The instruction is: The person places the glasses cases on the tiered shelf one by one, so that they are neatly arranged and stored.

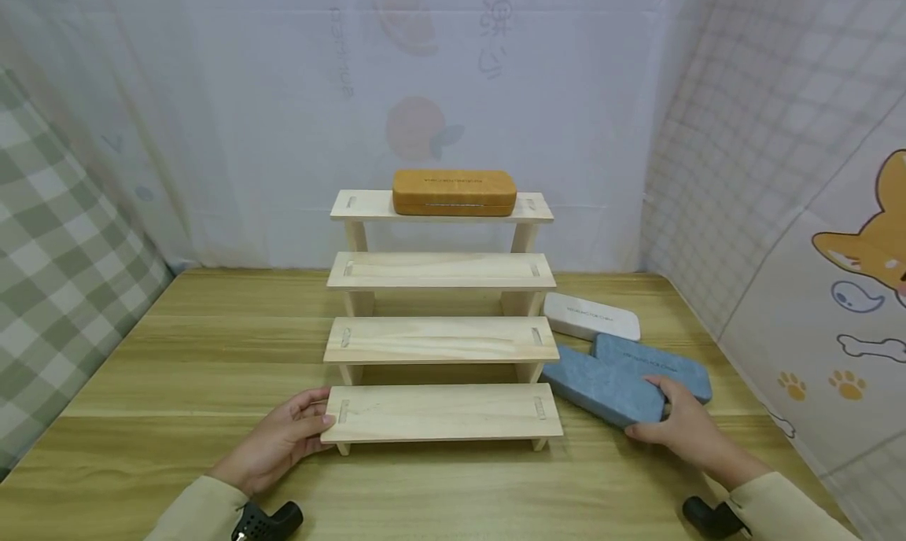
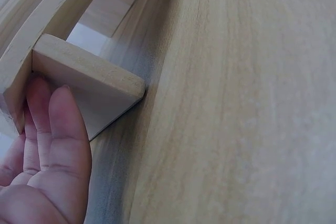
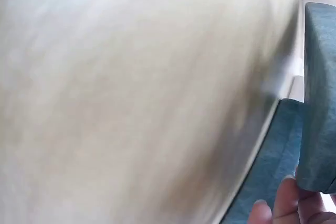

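A stepped wooden display stand (image 1: 442, 340) rises in four tiers at the middle of the table. My left hand (image 1: 279, 439) holds the left end of its lowest shelf, thumb at the front corner. In the left wrist view, the fingers (image 2: 65, 114) reach under that shelf beside the support leg (image 2: 89, 77). On the right, my right hand (image 1: 683, 427) grips the near end of a blue glasses case (image 1: 602, 388), which slants beside the stand. Another blue glasses case (image 1: 658, 364) lies behind it, partly covered. An orange glasses case (image 1: 454, 193) sits on the top shelf.
A white glasses case (image 1: 591, 317) lies right of the stand, behind the blue ones. The wooden table (image 1: 212, 344) ends at a pale curtain (image 1: 283, 132) at the back. A checked green cloth (image 1: 64, 266) hangs at the left, a printed cloth (image 1: 764, 274) at the right.
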